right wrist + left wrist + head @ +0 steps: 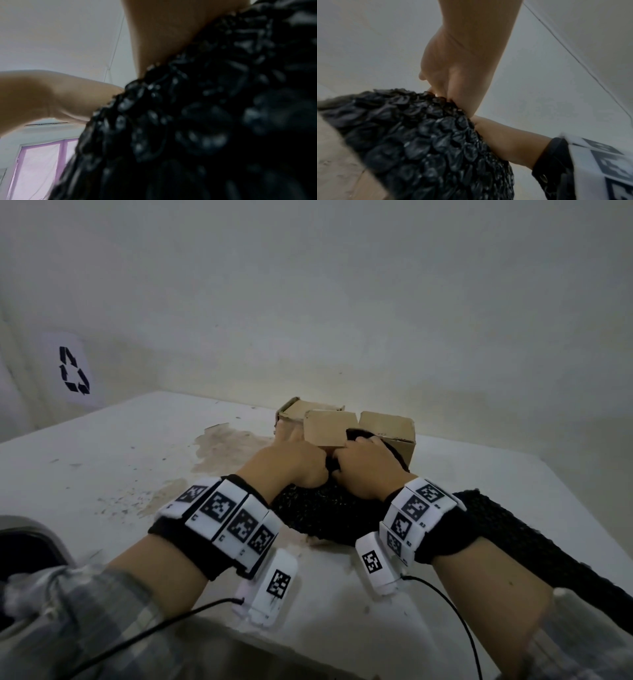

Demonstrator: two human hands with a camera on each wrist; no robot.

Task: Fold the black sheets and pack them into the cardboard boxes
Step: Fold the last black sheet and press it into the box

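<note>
White table (pixel 102 474), surface stained, chipped. On it: cardboard boxes (pixel 387 433) at far edge, black sheet (pixel 318 511) near.

Glossy black bubble-textured sheet (pixel 318 508), scaly in the left wrist view (pixel 426 142), blurred in the right wrist view (pixel 214 121). Plain brown cardboard boxes (pixel 387 433). White table (pixel 102 467) with a brownish stain (pixel 222 446). Wristbands (pixel 233 518) black with white tiles bearing black square-code patterns. Grey plaid sleeve (pixel 68 611). Black recycling arrows on a white sign (pixel 73 369). Possibly pink-framed window (pixel 39 169).
</note>
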